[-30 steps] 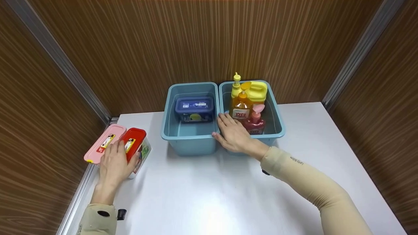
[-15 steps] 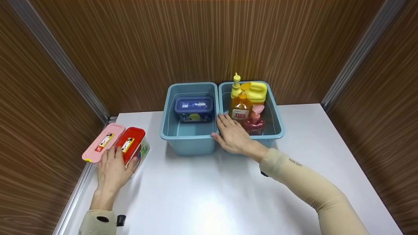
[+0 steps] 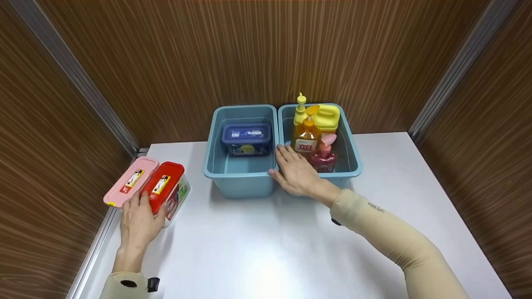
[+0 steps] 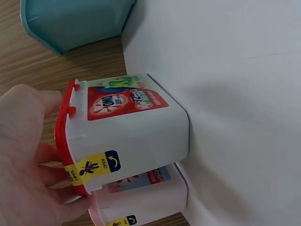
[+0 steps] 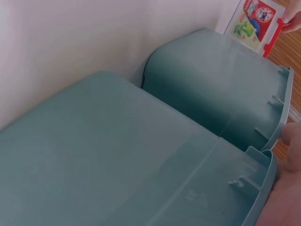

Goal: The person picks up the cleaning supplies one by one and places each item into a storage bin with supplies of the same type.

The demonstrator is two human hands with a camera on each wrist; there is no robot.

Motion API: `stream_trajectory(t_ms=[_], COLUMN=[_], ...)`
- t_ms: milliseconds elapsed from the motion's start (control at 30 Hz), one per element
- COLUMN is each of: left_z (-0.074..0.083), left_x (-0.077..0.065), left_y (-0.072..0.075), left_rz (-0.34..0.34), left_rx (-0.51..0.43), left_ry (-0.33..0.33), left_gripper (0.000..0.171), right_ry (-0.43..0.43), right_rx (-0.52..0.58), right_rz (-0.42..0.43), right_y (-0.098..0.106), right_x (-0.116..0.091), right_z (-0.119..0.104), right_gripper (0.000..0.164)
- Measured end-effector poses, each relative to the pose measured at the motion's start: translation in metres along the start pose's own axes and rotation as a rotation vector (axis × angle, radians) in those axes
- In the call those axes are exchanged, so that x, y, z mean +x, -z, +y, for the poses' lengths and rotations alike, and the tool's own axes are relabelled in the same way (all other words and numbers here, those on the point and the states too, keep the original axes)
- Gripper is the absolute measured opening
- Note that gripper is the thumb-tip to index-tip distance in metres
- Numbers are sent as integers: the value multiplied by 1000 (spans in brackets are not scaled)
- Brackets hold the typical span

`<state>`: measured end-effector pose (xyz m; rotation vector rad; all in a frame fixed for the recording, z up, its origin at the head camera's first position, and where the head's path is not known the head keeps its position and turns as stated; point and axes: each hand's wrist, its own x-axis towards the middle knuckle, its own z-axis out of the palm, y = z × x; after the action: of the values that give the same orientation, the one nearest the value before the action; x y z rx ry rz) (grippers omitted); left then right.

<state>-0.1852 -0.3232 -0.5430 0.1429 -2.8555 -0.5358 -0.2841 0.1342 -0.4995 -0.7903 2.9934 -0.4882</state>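
Observation:
My left hand (image 3: 139, 224) holds the near end of a white OMO laundry detergent tub with a red lid (image 3: 168, 178). The thumb lies along the tub's right side and the fingers at the lid's left edge. Close beside it on the left stands a similar tub with a pink lid (image 3: 139, 170); both stand on the table in the left wrist view. My right hand (image 3: 297, 172) rests, fingers extended, where the rims of two blue bins meet. The left bin (image 3: 245, 182) contains a dark blue lidded tub (image 3: 247, 139).
The right bin (image 3: 353, 160) contains an orange pump bottle (image 3: 306, 139), a red pump bottle (image 3: 323, 160), a yellow pump bottle (image 3: 300, 114) and a yellow handled jug (image 3: 327, 118). Wood-patterned walls (image 3: 208, 62) enclose the white table (image 3: 257, 232) at the back and sides.
My left hand has drawn back toward the near end of the red-lidded tub, uncovering more of its lid. The right hand has stayed on the bin rims.

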Motion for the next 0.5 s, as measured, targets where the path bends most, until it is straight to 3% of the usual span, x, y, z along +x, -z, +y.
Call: stream_trajectory(t_ms=[200,500], left_z=[-2,-11], left_x=[1,3], left_y=[5,1], left_rz=[-38,-21], left_rx=[-81,-265], left_ry=[73,150], left_gripper=[80,77], right_ry=[2,8], right_rx=[2,16], right_rz=[5,5], right_y=[0,1], right_x=[0,0], right_z=[0,0], right_gripper=[82,82])
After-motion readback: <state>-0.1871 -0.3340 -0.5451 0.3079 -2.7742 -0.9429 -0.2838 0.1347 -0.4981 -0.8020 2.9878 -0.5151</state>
